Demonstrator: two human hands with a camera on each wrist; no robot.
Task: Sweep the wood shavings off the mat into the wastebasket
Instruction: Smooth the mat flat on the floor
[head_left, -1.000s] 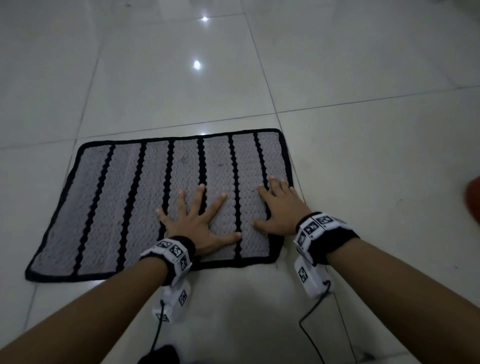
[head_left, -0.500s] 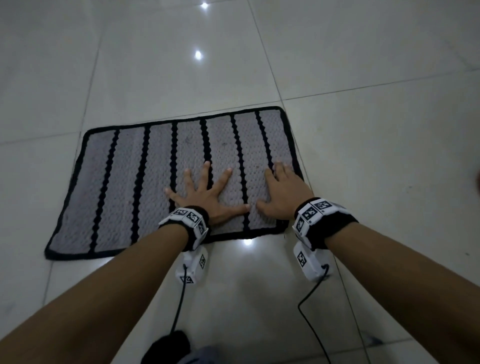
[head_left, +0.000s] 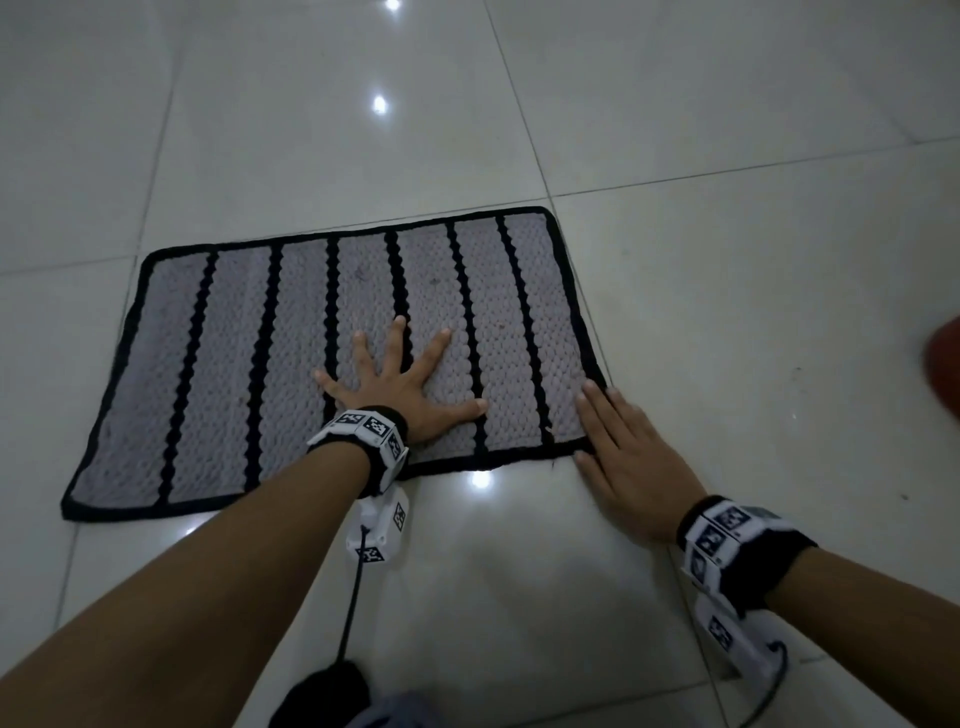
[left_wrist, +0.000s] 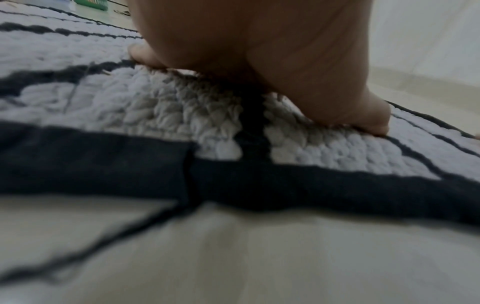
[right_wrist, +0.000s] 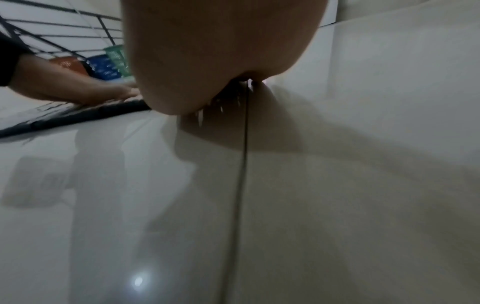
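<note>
My right hand (head_left: 626, 457) has slid off the mat (head_left: 218, 364) since a moment ago and now lies on the floor tile (head_left: 727, 286), just beside the mat's lower right corner. Its fingers are flat and straight, holding nothing. My left hand (head_left: 400, 384) is still spread wide on the mat, in the middle of the frame, palm down, holding nothing too.

The mat's long side runs left to right across the picture, up and left of my right hand. I see only tiny specks on the mat and on the tile at the right; I cannot tell if they are wood shavings. A reddish round thing (head_left: 943, 364) peeks in at the right edge. It may be the wastebasket, but I cannot be sure. If so, my right hand is nearer to it, so I think the sweep should go that way.
</note>
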